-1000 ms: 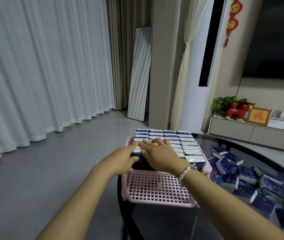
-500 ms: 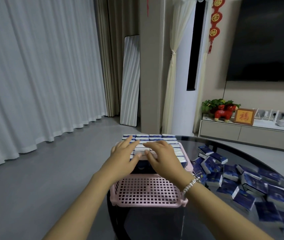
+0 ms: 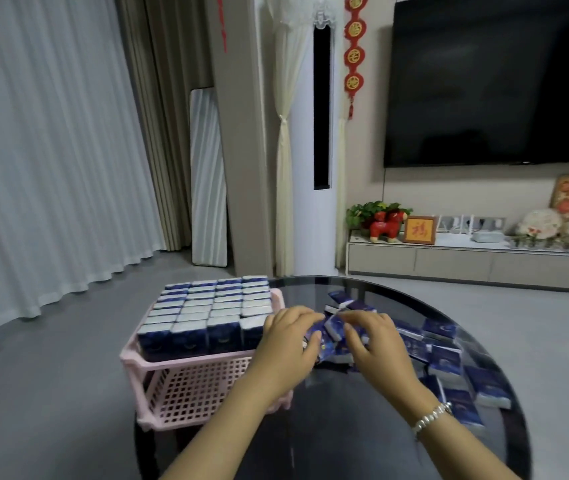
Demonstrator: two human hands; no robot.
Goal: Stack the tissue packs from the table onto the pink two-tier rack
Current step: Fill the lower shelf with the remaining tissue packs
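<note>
One pink rack (image 3: 186,379), two hands, four columns of packed tissue packs (image 3: 207,313), loose packs uncountable.

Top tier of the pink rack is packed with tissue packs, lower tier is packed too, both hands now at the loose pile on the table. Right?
Not quite. The head view shows the pink rack's lower tier bare; only its top tier holds tissue packs. Left hand and right hand are at the loose pile on the table.

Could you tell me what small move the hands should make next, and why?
Probably lift the gathered tissue packs toward the pink rack. The left hand and right hand curl around several from the loose pile, and the rack's lower tier looks bare.
</note>
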